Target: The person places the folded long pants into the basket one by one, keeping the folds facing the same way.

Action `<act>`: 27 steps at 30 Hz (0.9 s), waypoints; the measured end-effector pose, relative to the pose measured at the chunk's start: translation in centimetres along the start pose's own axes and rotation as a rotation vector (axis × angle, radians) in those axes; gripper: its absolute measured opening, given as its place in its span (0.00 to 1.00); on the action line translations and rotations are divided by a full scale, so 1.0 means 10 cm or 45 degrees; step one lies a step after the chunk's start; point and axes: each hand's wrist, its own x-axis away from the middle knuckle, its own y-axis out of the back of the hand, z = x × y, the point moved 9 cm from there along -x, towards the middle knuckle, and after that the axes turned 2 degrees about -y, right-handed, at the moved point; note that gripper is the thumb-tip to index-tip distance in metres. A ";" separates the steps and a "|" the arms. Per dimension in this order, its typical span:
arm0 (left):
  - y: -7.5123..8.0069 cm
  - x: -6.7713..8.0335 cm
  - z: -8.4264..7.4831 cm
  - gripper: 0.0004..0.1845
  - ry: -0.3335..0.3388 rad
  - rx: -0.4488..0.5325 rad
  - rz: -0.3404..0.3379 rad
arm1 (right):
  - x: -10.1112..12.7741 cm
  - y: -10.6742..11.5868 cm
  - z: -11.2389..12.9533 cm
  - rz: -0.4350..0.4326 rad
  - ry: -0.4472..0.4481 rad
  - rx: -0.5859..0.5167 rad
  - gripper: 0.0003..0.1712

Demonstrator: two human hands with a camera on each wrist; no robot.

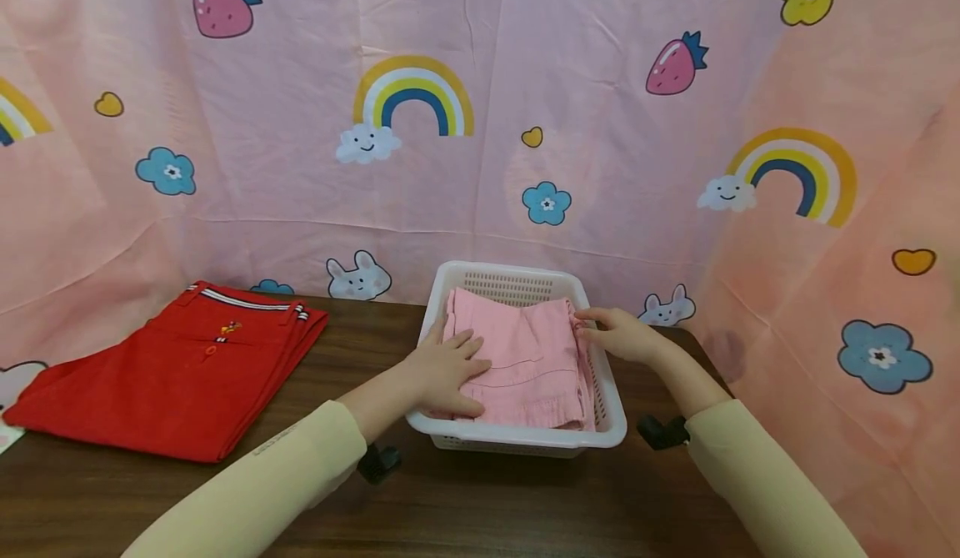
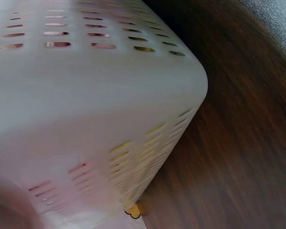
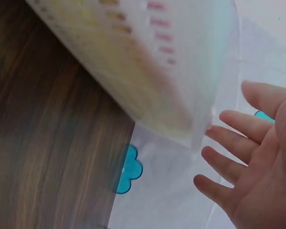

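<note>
A folded pink garment with stitched seams lies inside a white plastic basket. My left hand rests on the garment's left side, palm down with fingers spread. At the opposite side, my right hand reaches over the basket's right rim, its fingertips at the garment's right edge. The right wrist view shows the right hand's fingers extended and apart beside the basket's outer wall. Through the slots in the left wrist view, pink and yellow show inside the basket.
Folded red trousers with a striped waistband lie on the dark wooden table to the left. A pink patterned cloth hangs behind the table and along its sides.
</note>
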 end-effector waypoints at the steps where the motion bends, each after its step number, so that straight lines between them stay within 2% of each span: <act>1: 0.01 0.00 -0.01 0.40 -0.018 0.008 0.000 | -0.02 0.00 -0.02 0.003 -0.008 0.034 0.27; 4: 0.02 0.01 -0.03 0.38 -0.041 0.040 0.012 | -0.09 -0.02 -0.07 0.035 -0.042 0.086 0.29; 16: -0.01 0.01 0.00 0.37 -0.035 0.101 0.022 | -0.35 -0.12 -0.24 0.156 -0.131 0.219 0.40; 22: 0.00 0.02 0.00 0.36 -0.033 0.114 0.022 | -0.44 -0.12 -0.29 0.119 -0.088 0.291 0.41; 27: -0.01 0.02 0.00 0.36 -0.032 0.079 0.036 | -0.51 -0.10 -0.32 0.085 -0.092 0.359 0.39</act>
